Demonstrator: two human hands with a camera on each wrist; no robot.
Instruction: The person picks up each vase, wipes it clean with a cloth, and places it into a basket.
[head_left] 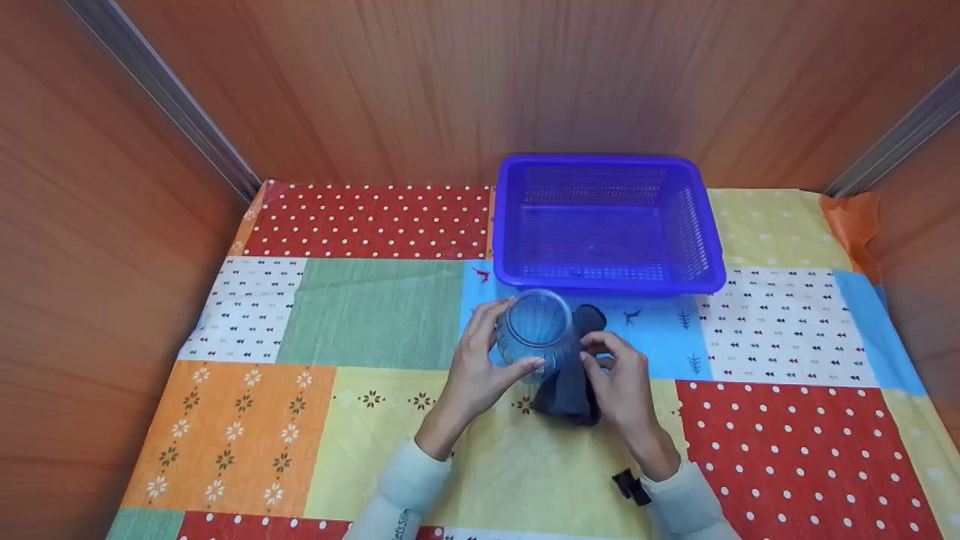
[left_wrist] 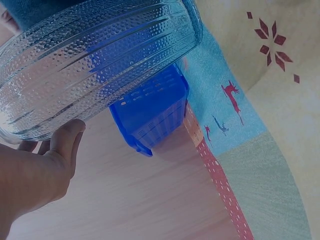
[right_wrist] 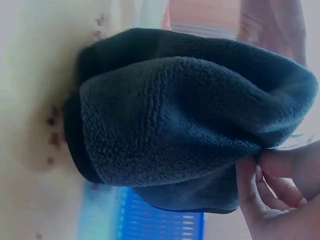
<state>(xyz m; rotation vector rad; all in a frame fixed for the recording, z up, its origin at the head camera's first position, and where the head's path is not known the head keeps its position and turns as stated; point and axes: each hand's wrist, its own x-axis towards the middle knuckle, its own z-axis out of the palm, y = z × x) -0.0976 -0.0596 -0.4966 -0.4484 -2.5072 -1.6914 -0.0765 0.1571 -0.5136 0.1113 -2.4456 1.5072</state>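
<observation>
A clear ribbed glass jar [head_left: 535, 324] with an open round mouth is held up by my left hand [head_left: 484, 364], the thumb on its near side and the fingers round its far left side. Dimpled, ribbed glass of the jar [left_wrist: 100, 65] fills the upper part of the left wrist view. My right hand [head_left: 619, 379] pinches a dark grey fleecy cloth [head_left: 571, 390] between thumb and fingers, against the jar's right side. In the right wrist view the cloth [right_wrist: 165, 115] hangs in folds and hides most of the jar.
A purple-blue plastic basket [head_left: 607, 281] with slotted walls stands just beyond the hands, near the back wooden panel [head_left: 375, 90]. Patchwork-patterned cloth [head_left: 375, 315] covers the table. Wooden panels also rise at left and right. A small black clip-like object [head_left: 631, 487] is by the right wrist.
</observation>
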